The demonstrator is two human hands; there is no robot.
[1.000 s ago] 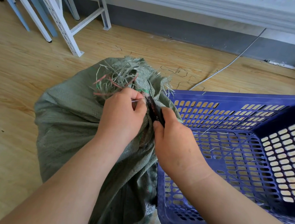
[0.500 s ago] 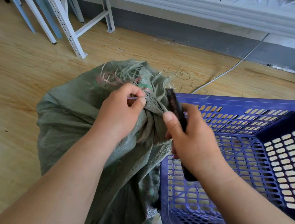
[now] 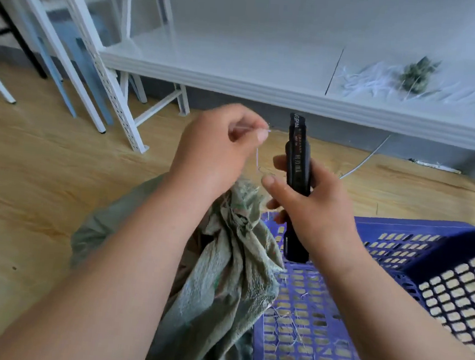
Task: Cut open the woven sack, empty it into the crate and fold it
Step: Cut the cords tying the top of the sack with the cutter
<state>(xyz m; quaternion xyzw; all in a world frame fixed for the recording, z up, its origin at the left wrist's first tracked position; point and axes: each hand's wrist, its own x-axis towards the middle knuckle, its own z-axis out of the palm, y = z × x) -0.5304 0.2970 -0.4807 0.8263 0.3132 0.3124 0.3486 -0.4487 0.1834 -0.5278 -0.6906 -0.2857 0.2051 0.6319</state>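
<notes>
Nearest the camera, the blue crate (image 3: 318,330) sits on the floor at right, empty but for a few stray fibres on its slotted bottom, placed tight against the woven sack (image 3: 222,279), likely so the contents can be tipped straight across. The sack slumps on the wooden floor (image 3: 44,177) between the forearms, its green weave bunched into a gathered neck that leans against the crate rim. The right hand (image 3: 314,203) holds a black utility knife (image 3: 297,168) upright, fingers wrapped round the lower body of the handle, thumb standing free of it beside; the tip points up and away from the sack and the other hand, which reads as a safe parking posture while the other hand works. No blade is visible at the top end; I cannot tell whether it is retracted. Above the neck, the left hand (image 3: 219,149) is raised, its grip a tight pinch of thumb and forefinger on a thin pale tie string (image 3: 257,155) that runs down toward the sack mouth, probably drawing the tie out. Judged stage: opening, emptying not yet begun. Beyond, a white low shelf (image 3: 267,93) carries a tangle of pale strands and a greenish clump (image 3: 415,76); white rack legs (image 3: 102,67) stand at far left.
</notes>
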